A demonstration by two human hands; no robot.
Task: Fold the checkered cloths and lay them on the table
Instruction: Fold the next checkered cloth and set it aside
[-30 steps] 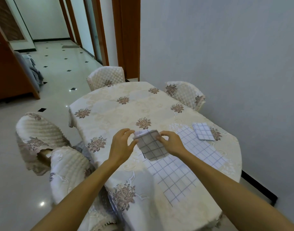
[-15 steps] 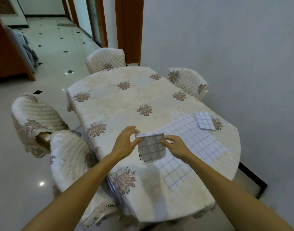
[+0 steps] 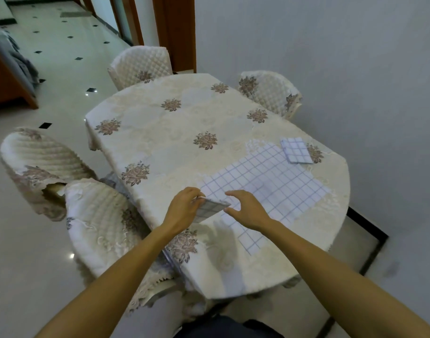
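Both arms are bare from the hands to the bottom edge of the view, with no sleeves, watch, bracelet or rings showing. The left hand (image 3: pixel 183 211) and the right hand (image 3: pixel 249 211) wear no gloves. A patch of dark clothing (image 3: pixel 223 328) shows low in the middle, possibly trousers or a shirt hem.

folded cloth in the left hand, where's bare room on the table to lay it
Free: the far half of the table, beyond the spread checkered cloth, toward the two far chairs. Crowded: the near right, where the spread cloth and an already folded cloth lie. The left hand holds the folded cloth.
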